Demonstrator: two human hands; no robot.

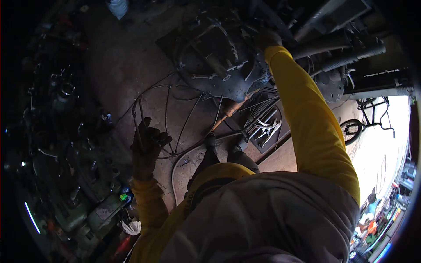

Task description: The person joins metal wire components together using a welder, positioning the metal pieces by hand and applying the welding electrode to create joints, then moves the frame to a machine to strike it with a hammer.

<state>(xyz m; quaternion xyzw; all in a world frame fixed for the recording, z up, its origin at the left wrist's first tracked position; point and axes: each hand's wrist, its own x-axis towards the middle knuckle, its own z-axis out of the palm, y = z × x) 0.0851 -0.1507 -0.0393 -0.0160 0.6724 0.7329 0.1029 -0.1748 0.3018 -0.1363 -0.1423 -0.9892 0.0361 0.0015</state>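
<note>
My left hand (149, 142), in a dark glove, is closed around a thin metal rod of a curved, ribbed rod frame (166, 107). The frame spreads rightward from that hand, its spokes running between two bent rods, above the floor. My right arm stretches far forward in a yellow sleeve. Its hand (266, 40) reaches among dark metal pieces beside a round metal work table (234, 87), and its fingers are lost in shadow. Rings and bars lie on that table. Below its edge stands an orange-brown, pipe-like piece (232, 107).
Several loose rods (263, 111) lie right of my feet. A hose (174, 175) curves over the floor near my left leg. Dark machinery (61, 193) crowds the left side. Thick pipes (351, 57) jut out at the far right; a bicycle (372, 115) stands in the bright doorway.
</note>
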